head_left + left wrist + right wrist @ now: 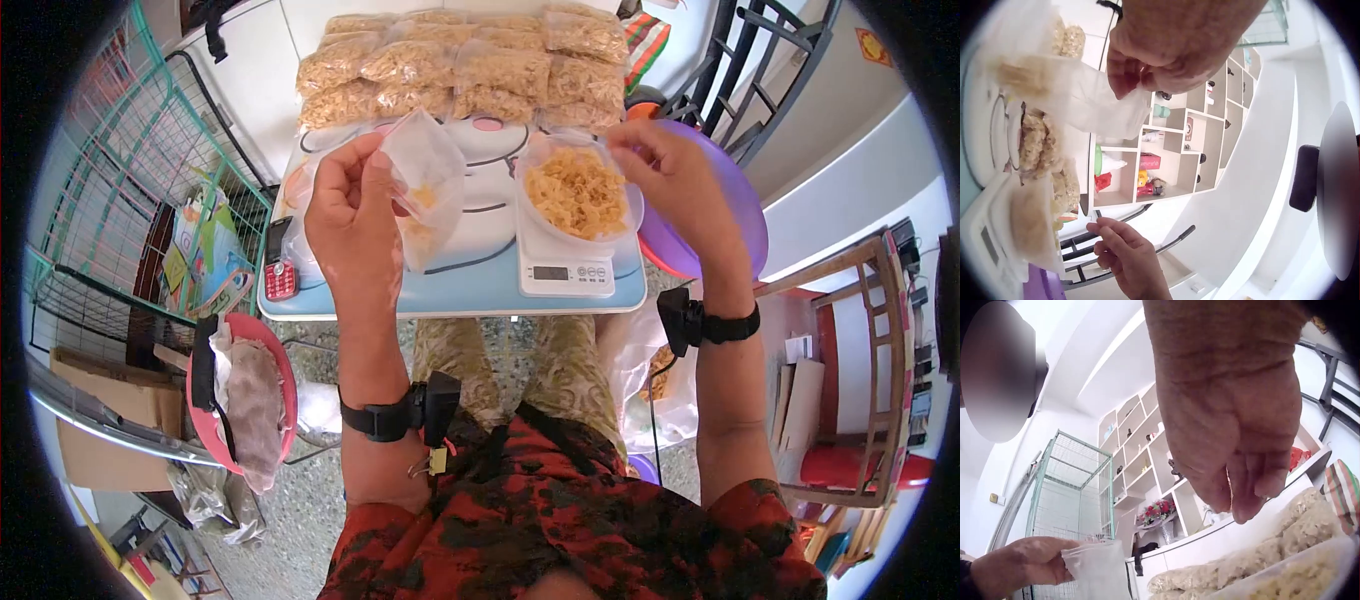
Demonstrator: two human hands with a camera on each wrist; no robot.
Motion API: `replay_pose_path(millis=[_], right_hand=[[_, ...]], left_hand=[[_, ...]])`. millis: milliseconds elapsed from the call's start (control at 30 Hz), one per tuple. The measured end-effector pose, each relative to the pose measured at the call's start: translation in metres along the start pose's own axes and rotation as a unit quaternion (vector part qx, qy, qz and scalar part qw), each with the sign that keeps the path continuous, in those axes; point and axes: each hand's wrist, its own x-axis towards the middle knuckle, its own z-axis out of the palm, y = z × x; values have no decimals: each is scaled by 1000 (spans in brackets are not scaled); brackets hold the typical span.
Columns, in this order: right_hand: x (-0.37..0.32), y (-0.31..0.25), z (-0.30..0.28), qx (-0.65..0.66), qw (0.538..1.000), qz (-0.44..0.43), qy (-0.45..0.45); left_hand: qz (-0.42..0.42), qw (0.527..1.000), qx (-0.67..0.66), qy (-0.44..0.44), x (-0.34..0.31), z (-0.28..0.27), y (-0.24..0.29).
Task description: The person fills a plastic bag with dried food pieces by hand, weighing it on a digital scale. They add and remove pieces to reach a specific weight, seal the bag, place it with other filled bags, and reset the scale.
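While L grip (356,195) pinches bag (440,165), R grip (672,175) (hold: can't tell) is nearer bowl (633,214). Bowl: R's approx. 8 o'clock.

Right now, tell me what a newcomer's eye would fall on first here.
Probably the stack of filled clear bags across the far end of the table. Next, likely the translucent bowl of yellow flakes on the white digital scale, at the table's right, and the small bag pinched in the left grip.

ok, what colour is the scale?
The scale is white, with a dark grey display; it shows best in the head view.
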Motion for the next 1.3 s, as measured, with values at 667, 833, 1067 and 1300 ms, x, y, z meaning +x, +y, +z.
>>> replay_pose_path(millis=[667, 833, 1067, 1300], right_hand=[[14, 37, 64, -19, 974, -156, -162], [12, 40, 63, 23, 987, -132, -91], [8, 43, 36, 182, 983, 29, -20], [3, 47, 3, 253, 963, 90, 20]], left_hand=[[-78, 993, 78, -47, -1, 17, -28], [-79, 993, 78, -50, -1, 16, -27], [-74, 993, 80, -55, -1, 14, -27], [-74, 993, 76, -54, -4, 14, -22]])
